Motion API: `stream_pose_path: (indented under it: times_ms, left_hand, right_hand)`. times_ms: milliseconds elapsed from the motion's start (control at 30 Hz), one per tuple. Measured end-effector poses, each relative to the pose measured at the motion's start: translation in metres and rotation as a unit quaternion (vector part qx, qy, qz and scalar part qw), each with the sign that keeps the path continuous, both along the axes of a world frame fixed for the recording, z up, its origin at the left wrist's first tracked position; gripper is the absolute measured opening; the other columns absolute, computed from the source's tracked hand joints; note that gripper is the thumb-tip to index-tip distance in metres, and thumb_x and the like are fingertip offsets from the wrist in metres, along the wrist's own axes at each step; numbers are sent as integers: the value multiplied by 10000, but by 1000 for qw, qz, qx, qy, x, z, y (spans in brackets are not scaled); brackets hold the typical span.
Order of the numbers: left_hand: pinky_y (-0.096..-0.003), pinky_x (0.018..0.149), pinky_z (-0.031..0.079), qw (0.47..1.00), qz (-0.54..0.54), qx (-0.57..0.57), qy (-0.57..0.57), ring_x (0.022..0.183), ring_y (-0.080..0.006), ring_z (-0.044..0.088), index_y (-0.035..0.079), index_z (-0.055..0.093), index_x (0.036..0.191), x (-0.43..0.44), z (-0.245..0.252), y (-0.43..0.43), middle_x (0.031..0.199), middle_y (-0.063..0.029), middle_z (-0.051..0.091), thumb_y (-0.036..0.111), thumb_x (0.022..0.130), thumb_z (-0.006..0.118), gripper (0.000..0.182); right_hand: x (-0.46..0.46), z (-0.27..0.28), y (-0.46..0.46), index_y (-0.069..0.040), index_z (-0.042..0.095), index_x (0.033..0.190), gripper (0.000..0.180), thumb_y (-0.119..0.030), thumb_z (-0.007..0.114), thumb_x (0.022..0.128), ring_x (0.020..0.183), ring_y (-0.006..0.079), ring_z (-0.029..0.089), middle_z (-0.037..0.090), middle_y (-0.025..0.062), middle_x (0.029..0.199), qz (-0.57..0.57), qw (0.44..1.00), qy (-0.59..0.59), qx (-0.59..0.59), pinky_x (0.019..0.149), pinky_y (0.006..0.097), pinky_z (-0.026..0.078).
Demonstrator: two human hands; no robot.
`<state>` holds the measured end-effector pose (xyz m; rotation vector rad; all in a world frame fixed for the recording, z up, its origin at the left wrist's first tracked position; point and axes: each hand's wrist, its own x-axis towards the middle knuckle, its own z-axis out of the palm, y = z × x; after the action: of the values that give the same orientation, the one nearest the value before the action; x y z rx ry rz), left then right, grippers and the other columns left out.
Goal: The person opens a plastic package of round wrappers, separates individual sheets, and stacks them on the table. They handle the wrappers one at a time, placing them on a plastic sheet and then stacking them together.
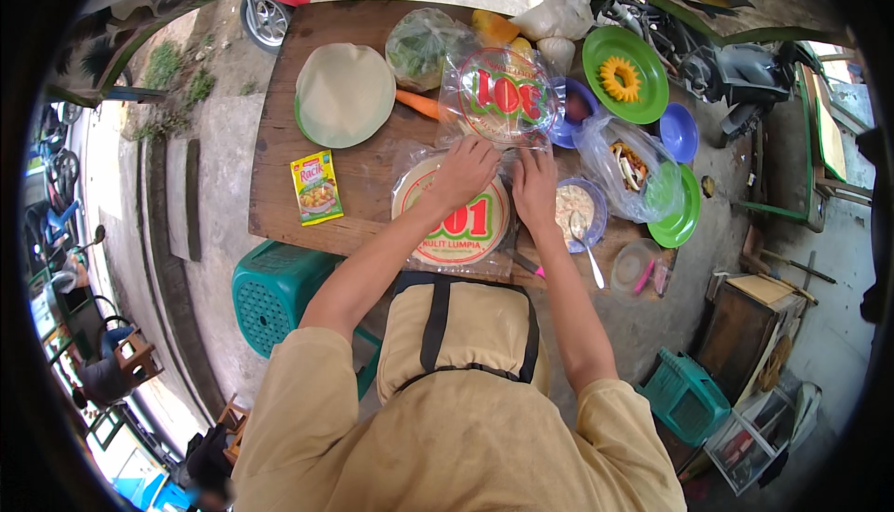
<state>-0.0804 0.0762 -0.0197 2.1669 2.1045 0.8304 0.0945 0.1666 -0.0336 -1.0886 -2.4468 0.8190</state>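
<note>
Two clear plastic packs of round spring roll wrappers lie on the wooden table before me. The near pack (454, 250) is upright to my view, partly covered by my left forearm; the far pack (499, 93) is turned the other way. My left hand (471, 170), fingers bent, rests where the two packs meet. Beside it, my right hand (536, 180) touches the near edge of the far pack; whether either pinches the plastic is unclear. A stack of pale round wrappers (346, 93) sits on a green plate at the left. A bowl of shredded filling (574, 208) with a spoon stands right of my right hand.
A yellow seasoning sachet (316, 187), a carrot (417, 103) and bagged greens (422, 48) lie around the packs. At the right are a green plate (642, 103) with a cut orange piece, a plastic bag of food (618, 191), purple bowls and a pink-handled knife (529, 265).
</note>
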Motion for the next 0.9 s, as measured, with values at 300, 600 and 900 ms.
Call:
stream_pose_path:
  times_ms: [300, 600, 900]
  left_hand:
    - [-474, 1048, 439, 998, -5, -32, -47, 1188, -328, 559, 88, 629, 1182, 0, 8, -16, 1236, -119, 590, 210, 901, 758, 332]
    - [-442, 952, 433, 989, 88, -107, 60, 1170, -280, 554, 117, 654, 1173, 24, -5, 15, 1175, -70, 602, 209, 888, 758, 317]
    - [-416, 921, 420, 1000, 19, -22, -6, 1051, -219, 612, 137, 674, 1072, 15, 21, -6, 1007, -28, 651, 188, 917, 720, 169]
  right_hand:
    - [2, 7, 7, 16, 498, 1532, 626, -267, 587, 981, 1544, 516, 271, 345, 318, 1634, -48, 998, -29, 36, 1215, 697, 251]
    - [3, 9, 9, -64, 675, 1390, 387, -248, 568, 1067, 1470, 529, 366, 438, 323, 1566, -34, 995, -41, 85, 1221, 629, 274]
    - [-2, 13, 11, -192, 723, 1321, 365, -231, 710, 959, 1468, 489, 388, 490, 252, 1536, 10, 987, -62, 145, 1196, 675, 308]
